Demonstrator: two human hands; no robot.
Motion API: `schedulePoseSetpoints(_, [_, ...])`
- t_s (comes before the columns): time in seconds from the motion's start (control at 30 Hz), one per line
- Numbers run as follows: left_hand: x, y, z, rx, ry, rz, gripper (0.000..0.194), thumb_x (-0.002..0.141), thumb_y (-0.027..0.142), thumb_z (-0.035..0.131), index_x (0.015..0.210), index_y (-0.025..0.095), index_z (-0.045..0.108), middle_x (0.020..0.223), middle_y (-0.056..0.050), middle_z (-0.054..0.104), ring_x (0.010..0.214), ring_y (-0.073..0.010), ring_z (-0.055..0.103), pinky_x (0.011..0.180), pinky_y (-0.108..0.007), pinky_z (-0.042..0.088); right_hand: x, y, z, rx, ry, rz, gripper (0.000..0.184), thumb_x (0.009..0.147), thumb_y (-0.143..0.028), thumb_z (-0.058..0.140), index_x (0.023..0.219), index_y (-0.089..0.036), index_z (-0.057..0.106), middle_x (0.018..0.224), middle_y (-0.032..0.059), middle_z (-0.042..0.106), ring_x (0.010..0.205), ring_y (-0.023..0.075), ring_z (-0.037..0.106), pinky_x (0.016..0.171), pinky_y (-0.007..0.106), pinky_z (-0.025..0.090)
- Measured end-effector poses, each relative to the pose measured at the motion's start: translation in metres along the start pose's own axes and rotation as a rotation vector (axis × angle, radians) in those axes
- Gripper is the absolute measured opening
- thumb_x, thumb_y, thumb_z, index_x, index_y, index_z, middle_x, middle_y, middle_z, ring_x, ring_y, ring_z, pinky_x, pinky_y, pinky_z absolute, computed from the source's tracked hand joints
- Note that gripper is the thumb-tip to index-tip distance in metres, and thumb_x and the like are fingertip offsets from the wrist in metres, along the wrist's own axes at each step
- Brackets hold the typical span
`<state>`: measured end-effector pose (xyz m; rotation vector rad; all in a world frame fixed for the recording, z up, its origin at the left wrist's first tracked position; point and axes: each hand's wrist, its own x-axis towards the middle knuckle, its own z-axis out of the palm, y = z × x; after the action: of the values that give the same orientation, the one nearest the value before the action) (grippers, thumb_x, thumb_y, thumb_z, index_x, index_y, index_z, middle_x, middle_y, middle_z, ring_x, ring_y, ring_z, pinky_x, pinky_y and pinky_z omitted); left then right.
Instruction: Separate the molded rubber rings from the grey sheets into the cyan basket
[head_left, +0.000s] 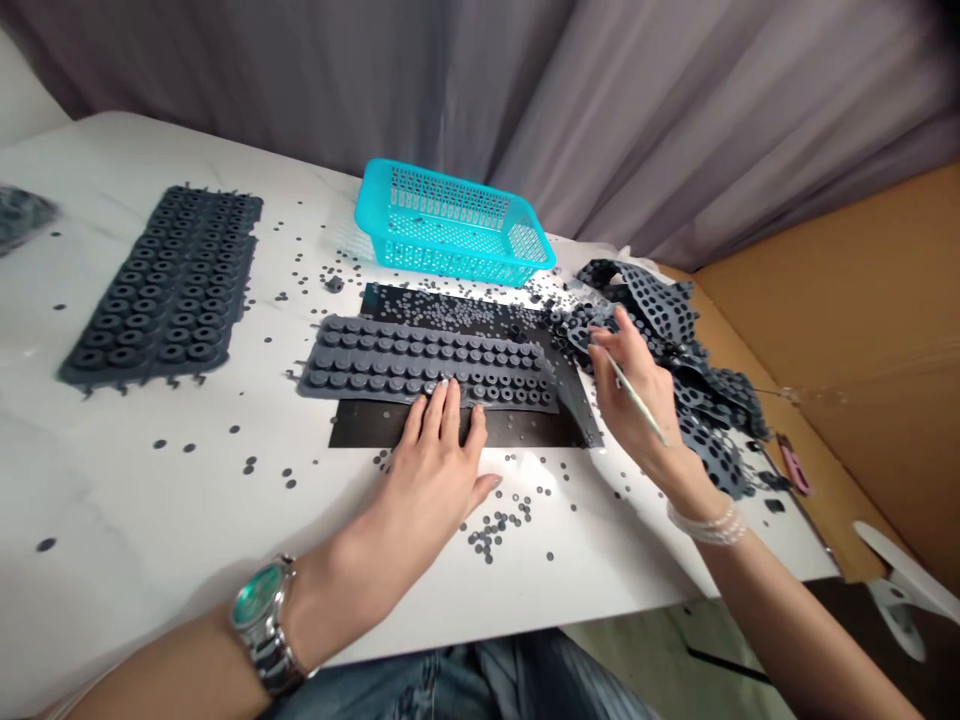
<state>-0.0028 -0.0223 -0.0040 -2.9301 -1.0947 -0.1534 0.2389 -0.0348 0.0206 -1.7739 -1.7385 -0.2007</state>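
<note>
My left hand (439, 455) lies flat with fingers stretched out, its fingertips pressing the near edge of a grey rubber sheet of round buttons (427, 362). That sheet rests on a black mat (360, 428) in the middle of the white table (150, 500). My right hand (630, 395) is closed round a thin pointed stick (637, 400), held like a pen. It hovers at the sheet's right end, beside a pile of punched-out grey rubber scrap (675, 340).
A turquoise plastic basket (450, 225) stands behind the mat. A second, darker button sheet (169, 285) lies at the left. Small grey rubber discs (495, 525) are scattered over the table. A cardboard box (862, 330) sits at the right, grey curtains behind.
</note>
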Motion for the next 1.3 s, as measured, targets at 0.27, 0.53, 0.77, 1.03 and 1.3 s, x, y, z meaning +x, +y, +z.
schedulePoseSetpoints(0.27, [0.0, 0.0, 0.002, -0.003, 0.044, -0.003, 0.066, 0.091, 0.051, 0.048, 0.143, 0.01, 0.044, 0.152, -0.028, 0.028, 0.142, -0.0383, 0.025, 0.112, -0.05, 0.031, -0.038, -0.033, -0.008, 0.062, -0.237, -0.018, 0.021, 0.097, -0.031, 0.044, 0.112, -0.021, 0.055, 0.105, 0.0128, 0.071, 0.087, 0.0234, 0.071, 0.072, 0.037, 0.059])
schedulePoseSetpoints(0.53, [0.015, -0.004, -0.016, -0.017, 0.042, 0.016, 0.055, 0.094, 0.046, 0.045, 0.14, 0.016, 0.049, 0.152, -0.025, 0.033, 0.14, -0.0362, 0.032, 0.105, -0.049, 0.039, -0.032, -0.031, 0.002, -0.017, -0.326, -0.085, 0.024, 0.099, -0.029, 0.036, 0.114, -0.018, 0.052, 0.109, 0.0167, 0.068, 0.1, 0.0282, 0.067, 0.078, 0.04, 0.056])
schedulePoseSetpoints(0.77, [0.019, -0.023, -0.009, 0.017, 0.068, 0.138, 0.051, 0.096, 0.037, 0.041, 0.14, 0.011, 0.048, 0.15, -0.02, 0.039, 0.139, -0.0315, 0.035, 0.111, -0.05, 0.032, -0.019, -0.03, 0.001, 0.02, -0.167, -0.002, 0.024, 0.098, -0.035, 0.043, 0.112, -0.021, 0.057, 0.11, 0.0117, 0.069, 0.097, 0.0239, 0.068, 0.082, 0.039, 0.054])
schedulePoseSetpoints(1.03, [0.017, -0.018, 0.004, 0.001, 0.081, 0.122, 0.057, 0.096, 0.041, 0.037, 0.143, 0.009, 0.043, 0.152, -0.019, 0.035, 0.141, -0.0333, 0.032, 0.114, -0.056, 0.025, -0.021, -0.043, 0.028, 0.118, -0.252, -0.205, 0.019, 0.096, -0.026, 0.046, 0.108, -0.021, 0.061, 0.12, 0.0119, 0.067, 0.117, 0.0238, 0.06, 0.094, 0.046, 0.049])
schedulePoseSetpoints(1.3, [0.018, -0.016, 0.004, 0.005, 0.068, 0.108, 0.06, 0.096, 0.041, 0.037, 0.145, 0.006, 0.039, 0.152, -0.02, 0.034, 0.141, -0.0342, 0.03, 0.114, -0.057, 0.024, -0.017, -0.038, 0.033, 0.081, -0.28, -0.266, 0.017, 0.097, -0.023, 0.044, 0.107, -0.02, 0.057, 0.122, 0.0149, 0.065, 0.127, 0.0262, 0.052, 0.096, 0.048, 0.048])
